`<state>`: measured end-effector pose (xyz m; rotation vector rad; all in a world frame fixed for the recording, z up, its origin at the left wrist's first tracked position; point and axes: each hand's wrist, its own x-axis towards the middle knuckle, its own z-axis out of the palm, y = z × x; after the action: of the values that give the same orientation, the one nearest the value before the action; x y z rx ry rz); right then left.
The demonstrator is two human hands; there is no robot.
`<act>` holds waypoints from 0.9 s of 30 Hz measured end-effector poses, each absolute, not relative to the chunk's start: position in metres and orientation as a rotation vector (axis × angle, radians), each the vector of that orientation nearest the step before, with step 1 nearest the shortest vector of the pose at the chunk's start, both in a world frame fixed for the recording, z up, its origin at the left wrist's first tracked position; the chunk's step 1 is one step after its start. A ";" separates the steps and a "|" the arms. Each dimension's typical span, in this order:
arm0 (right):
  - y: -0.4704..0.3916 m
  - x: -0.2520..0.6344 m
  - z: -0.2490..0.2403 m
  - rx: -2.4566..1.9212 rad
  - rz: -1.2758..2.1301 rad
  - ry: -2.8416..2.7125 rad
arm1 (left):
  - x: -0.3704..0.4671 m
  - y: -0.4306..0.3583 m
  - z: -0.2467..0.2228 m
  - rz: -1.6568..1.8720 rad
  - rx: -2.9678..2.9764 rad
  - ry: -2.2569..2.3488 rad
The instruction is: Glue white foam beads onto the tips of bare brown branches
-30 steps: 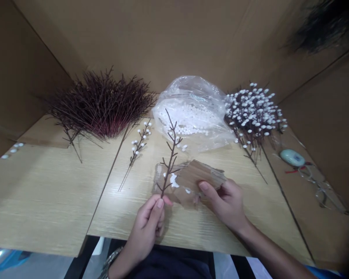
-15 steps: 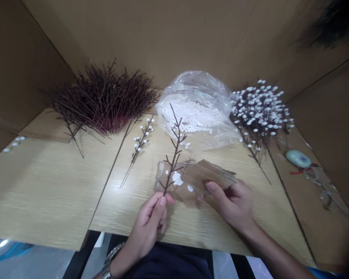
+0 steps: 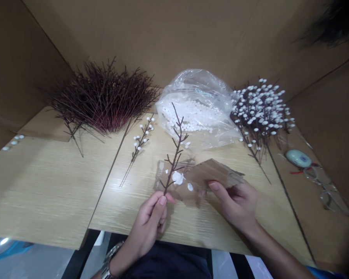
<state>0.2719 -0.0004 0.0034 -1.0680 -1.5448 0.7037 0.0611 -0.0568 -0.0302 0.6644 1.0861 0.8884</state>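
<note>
My left hand (image 3: 151,213) pinches the lower end of a bare brown artificial twig (image 3: 177,151), which points up and away. A folded piece of cardboard (image 3: 216,172) is gripped by my right hand (image 3: 237,201), thumb on top. Under the twig and beside that piece lies a flat cardboard scrap (image 3: 161,176) with white glue blobs (image 3: 178,178) on it; whether the two pieces join is hard to see. Behind the twig stands a clear plastic bag (image 3: 197,104) of small white balls. One twig with white balls (image 3: 141,141) lies to the left of my twig.
Bare brown twigs (image 3: 101,97) form a big pile at the back left. White-tipped twigs (image 3: 258,108) are heaped at the back right. Glasses (image 3: 322,186) and a pale green oval object (image 3: 298,158) lie at the right. Several loose white balls (image 3: 14,142) sit far left. Cardboard walls (image 3: 151,35) enclose the table.
My right hand has shifted slightly to the right with the folded cardboard. The twig's tip has moved a little to the right, while my left hand stays nearly in place.
</note>
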 end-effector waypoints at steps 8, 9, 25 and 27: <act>-0.005 0.278 0.004 -0.962 0.801 -1.565 | 0.061 -0.059 -0.036 0.829 0.753 1.115; -0.006 0.278 0.003 -0.959 0.807 -1.572 | 0.061 -0.060 -0.036 0.818 0.780 1.124; -0.007 0.278 0.006 -0.932 0.677 -1.684 | 0.059 -0.062 -0.035 0.735 0.939 1.193; -0.007 0.278 0.006 -0.927 0.675 -1.707 | 0.058 -0.063 -0.034 0.731 0.938 1.194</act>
<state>0.2780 -0.0070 0.0064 -0.9268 -1.7074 0.6752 0.0581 -0.0625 -0.0344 0.9381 1.1938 0.7305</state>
